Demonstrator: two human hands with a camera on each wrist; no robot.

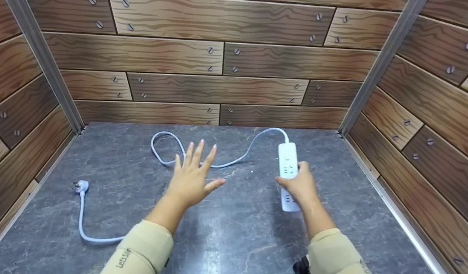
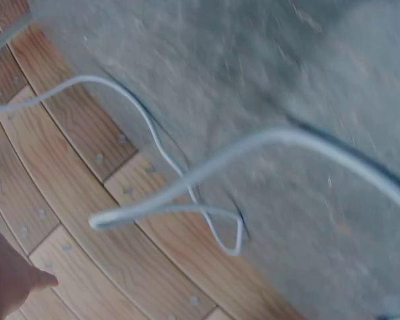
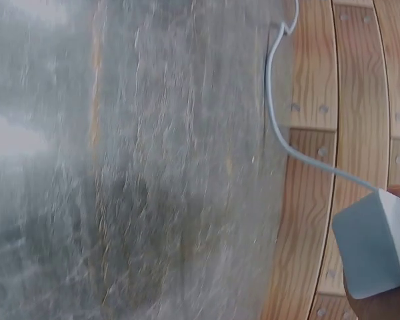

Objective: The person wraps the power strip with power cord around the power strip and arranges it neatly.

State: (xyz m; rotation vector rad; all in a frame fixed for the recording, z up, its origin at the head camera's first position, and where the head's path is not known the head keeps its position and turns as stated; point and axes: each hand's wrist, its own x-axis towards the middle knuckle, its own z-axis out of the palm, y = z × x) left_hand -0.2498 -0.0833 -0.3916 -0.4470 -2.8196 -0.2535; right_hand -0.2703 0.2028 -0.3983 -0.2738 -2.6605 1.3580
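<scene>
A white power strip (image 1: pixel 288 151) is gripped across its middle by my right hand (image 1: pixel 303 185), the thumb on its left side. The right wrist view shows the strip's end (image 3: pixel 370 245), with part of the hand behind it. From the far end runs a pale cable (image 1: pixel 237 161), which bends left and makes a loop near the back. My left hand (image 1: pixel 190 183) is over the cable with its fingers spread, holding nothing. Past the left forearm, which hides part of the cable, the other end leads to a plug (image 1: pixel 82 187) with its prongs pointing left.
The dark grey marbled work surface (image 1: pixel 234 236) is bounded by wood-print panels (image 1: pixel 173 57) at the back and both sides. Metal corner posts (image 1: pixel 382 64) stand at the two back corners. A small black object (image 1: pixel 301 265) shows by the right sleeve.
</scene>
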